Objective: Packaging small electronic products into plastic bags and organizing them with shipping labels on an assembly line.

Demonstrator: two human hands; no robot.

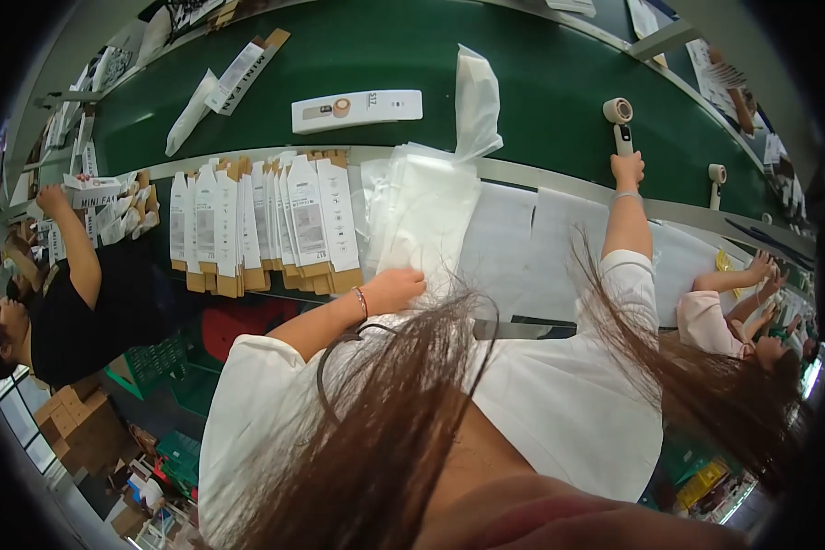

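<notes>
At the right on the green conveyor belt, my right hand (628,169) is closed round the handle of a small handheld fan (620,119). The fan has a pale body, a round tan-rimmed head and a dark panel. My left hand (398,289) is at the near end of a stack of clear plastic bags (422,202), fingers curled in on the bag film. Its fingertips are partly hidden. Beyond the stack, a bagged item (478,101) in white film lies on the belt.
Flattened white cartons (257,220) stand in a row left of the bags. A printed fan box (357,111) and an open-ended carton (246,73) lie on the belt (541,55). Another handheld fan (716,183) is farther right. Co-workers sit at both sides; the left one holds a box (96,194).
</notes>
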